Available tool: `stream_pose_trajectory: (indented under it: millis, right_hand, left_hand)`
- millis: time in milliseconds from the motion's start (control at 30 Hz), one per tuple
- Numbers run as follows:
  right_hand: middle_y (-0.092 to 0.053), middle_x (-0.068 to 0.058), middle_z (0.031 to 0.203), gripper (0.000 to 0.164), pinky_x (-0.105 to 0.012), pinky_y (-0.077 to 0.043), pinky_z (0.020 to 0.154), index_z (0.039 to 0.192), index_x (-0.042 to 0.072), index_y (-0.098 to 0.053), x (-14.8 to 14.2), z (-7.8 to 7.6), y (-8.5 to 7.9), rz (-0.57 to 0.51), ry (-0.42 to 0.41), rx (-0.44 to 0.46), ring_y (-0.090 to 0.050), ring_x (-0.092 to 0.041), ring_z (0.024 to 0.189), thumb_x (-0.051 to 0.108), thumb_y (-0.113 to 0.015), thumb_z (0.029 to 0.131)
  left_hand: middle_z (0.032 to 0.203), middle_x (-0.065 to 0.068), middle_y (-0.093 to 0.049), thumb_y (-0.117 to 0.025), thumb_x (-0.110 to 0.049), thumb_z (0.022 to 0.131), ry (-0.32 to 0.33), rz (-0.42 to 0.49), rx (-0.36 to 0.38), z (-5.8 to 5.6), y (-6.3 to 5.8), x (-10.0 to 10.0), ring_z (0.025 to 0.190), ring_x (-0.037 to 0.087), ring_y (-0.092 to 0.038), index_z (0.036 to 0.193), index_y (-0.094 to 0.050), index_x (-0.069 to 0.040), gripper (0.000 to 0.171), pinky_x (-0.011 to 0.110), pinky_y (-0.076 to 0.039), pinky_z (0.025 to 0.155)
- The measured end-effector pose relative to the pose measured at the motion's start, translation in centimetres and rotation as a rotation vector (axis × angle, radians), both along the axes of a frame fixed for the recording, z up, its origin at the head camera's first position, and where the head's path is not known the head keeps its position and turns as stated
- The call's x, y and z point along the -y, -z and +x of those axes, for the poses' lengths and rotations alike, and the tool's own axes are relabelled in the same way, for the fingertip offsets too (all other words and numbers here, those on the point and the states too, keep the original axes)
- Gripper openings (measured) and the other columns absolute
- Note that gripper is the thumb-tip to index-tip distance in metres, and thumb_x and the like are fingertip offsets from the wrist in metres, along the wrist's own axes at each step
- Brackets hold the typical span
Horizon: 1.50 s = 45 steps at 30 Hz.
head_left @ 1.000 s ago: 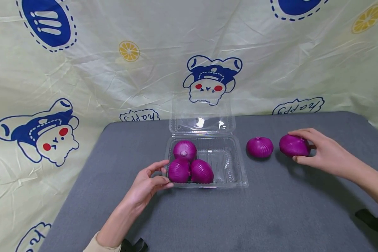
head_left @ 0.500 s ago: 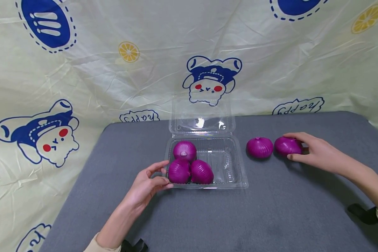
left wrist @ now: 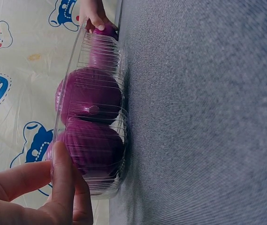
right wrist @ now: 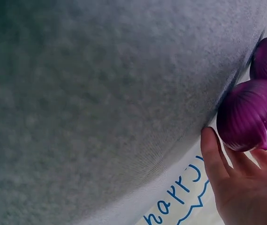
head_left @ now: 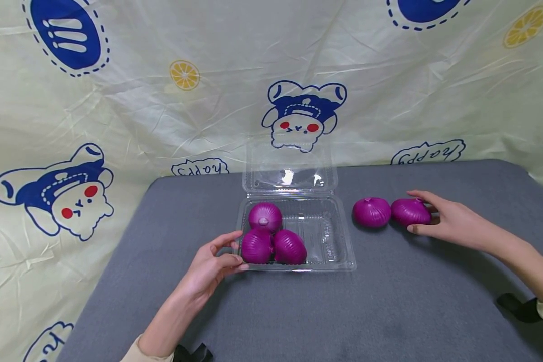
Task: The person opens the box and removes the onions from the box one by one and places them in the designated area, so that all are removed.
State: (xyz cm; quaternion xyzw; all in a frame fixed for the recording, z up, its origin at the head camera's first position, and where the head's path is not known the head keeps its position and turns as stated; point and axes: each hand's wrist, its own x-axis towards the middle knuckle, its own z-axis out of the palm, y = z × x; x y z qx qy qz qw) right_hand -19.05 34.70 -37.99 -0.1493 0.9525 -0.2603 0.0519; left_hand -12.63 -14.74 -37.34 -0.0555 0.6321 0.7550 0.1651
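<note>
Three onions (head_left: 290,247) in box (head_left: 317,231), two onions (head_left: 371,212) right of it; right hand (head_left: 454,222) grips farther onion (head_left: 410,213), left hand (head_left: 210,266) pinches rim (head_left: 305,268).

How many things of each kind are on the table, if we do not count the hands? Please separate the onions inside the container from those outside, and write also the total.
Clear plastic container: 1
Inside it, purple onions: 3
Outside it, purple onions: 2
Total: 6
</note>
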Motion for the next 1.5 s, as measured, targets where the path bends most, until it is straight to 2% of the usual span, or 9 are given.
stream_pose_trajectory:
  millis: [133, 333, 567, 733, 867, 1000, 1167, 1333, 1500]
  right_hand:
    - [-0.045, -0.033, 0.137, 0.091, -0.054, -0.054, 0.08, 0.152, 0.004, -0.026, -0.3, 0.1, 0.0, -0.02, 0.007, 0.017, -0.063, -0.044, 0.103, 0.04, -0.076, 0.085]
    - [-0.041, -0.024, 0.145, 0.086, -0.058, -0.044, 0.092, 0.151, 0.004, -0.03, -0.5, 0.8, -0.3, -0.05, 0.027, -0.03, -0.044, -0.044, 0.125, 0.034, -0.077, 0.085]
    - [-0.043, -0.016, 0.143, 0.076, -0.066, -0.039, 0.087, 0.148, 0.014, -0.041, 0.6, 2.3, -1.6, -0.049, 0.093, -0.169, -0.042, -0.048, 0.12, 0.034, -0.077, 0.085]
    - [-0.046, -0.012, 0.142, 0.069, -0.064, -0.037, 0.09, 0.147, 0.021, -0.044, 2.3, 2.9, -2.3, -0.122, 0.082, -0.21, -0.044, -0.045, 0.122, 0.028, -0.077, 0.087]
    - [-0.051, -0.006, 0.138, 0.066, -0.03, -0.038, 0.098, 0.144, 0.025, -0.048, 3.7, 3.2, -2.3, -0.153, 0.046, -0.269, -0.048, -0.031, 0.121, 0.022, -0.079, 0.085]
    - [-0.055, 0.001, 0.135, 0.065, -0.004, -0.03, 0.086, 0.14, 0.028, -0.053, 5.5, 3.4, -2.3, -0.163, -0.011, -0.342, -0.047, -0.009, 0.118, 0.018, -0.081, 0.082]
    - [-0.055, 0.004, 0.133, 0.063, -0.002, -0.036, 0.089, 0.137, 0.023, -0.055, 7.9, 3.4, -2.3, -0.16, -0.108, -0.371, -0.053, -0.011, 0.113, 0.014, -0.082, 0.08]
    - [-0.053, 0.005, 0.137, 0.064, -0.003, -0.032, 0.096, 0.138, 0.023, -0.055, 9.8, 3.5, -2.1, -0.116, -0.186, -0.365, -0.049, -0.014, 0.123, 0.019, -0.082, 0.08]
    - [-0.053, 0.002, 0.138, 0.066, -0.028, -0.045, 0.103, 0.14, 0.02, -0.054, 11.2, 3.4, -2.1, -0.108, -0.249, -0.351, -0.048, -0.018, 0.128, 0.018, -0.083, 0.08]
  left_hand:
    - [0.109, 0.016, -0.041, -0.054, 0.016, 0.085, -0.004, 0.004, 0.005, 0.0, 0.1, 0.0, 0.074, 0.021, -0.061, 0.14, -0.048, 0.004, 0.057, 0.038, -0.058, 0.084]
    - [0.109, 0.015, -0.041, -0.054, 0.017, 0.084, -0.003, 0.011, 0.01, 0.0, 0.1, 0.0, 0.074, 0.021, -0.061, 0.14, -0.048, 0.004, 0.058, 0.038, -0.058, 0.084]
    - [0.109, 0.015, -0.041, -0.054, 0.016, 0.085, -0.004, 0.017, 0.002, 0.1, 0.0, 0.1, 0.073, 0.02, -0.06, 0.14, -0.047, 0.004, 0.057, 0.037, -0.058, 0.084]
    - [0.109, 0.015, -0.041, -0.054, 0.016, 0.086, -0.006, 0.011, 0.003, 0.0, 0.0, 0.0, 0.073, 0.02, -0.061, 0.14, -0.048, 0.004, 0.056, 0.037, -0.058, 0.084]
    - [0.109, 0.015, -0.041, -0.054, 0.015, 0.086, -0.007, 0.009, 0.009, 0.0, 0.0, 0.0, 0.073, 0.02, -0.062, 0.14, -0.048, 0.003, 0.056, 0.037, -0.058, 0.084]
    - [0.109, 0.015, -0.041, -0.054, 0.015, 0.086, -0.005, 0.003, 0.007, -0.1, 0.0, 0.0, 0.073, 0.021, -0.061, 0.14, -0.048, 0.003, 0.056, 0.037, -0.058, 0.084]
    - [0.109, 0.015, -0.041, -0.054, 0.016, 0.086, -0.002, 0.004, 0.006, -0.1, 0.1, 0.1, 0.073, 0.021, -0.061, 0.14, -0.048, 0.003, 0.056, 0.038, -0.058, 0.084]
    - [0.108, 0.015, -0.041, -0.054, 0.016, 0.086, 0.0, 0.007, 0.007, -0.1, 0.2, 0.1, 0.074, 0.021, -0.061, 0.141, -0.047, 0.003, 0.057, 0.038, -0.058, 0.084]
    - [0.108, 0.015, -0.042, -0.053, 0.017, 0.085, 0.003, 0.01, 0.003, -0.1, 0.2, 0.1, 0.073, 0.021, -0.06, 0.141, -0.046, 0.003, 0.058, 0.037, -0.058, 0.083]
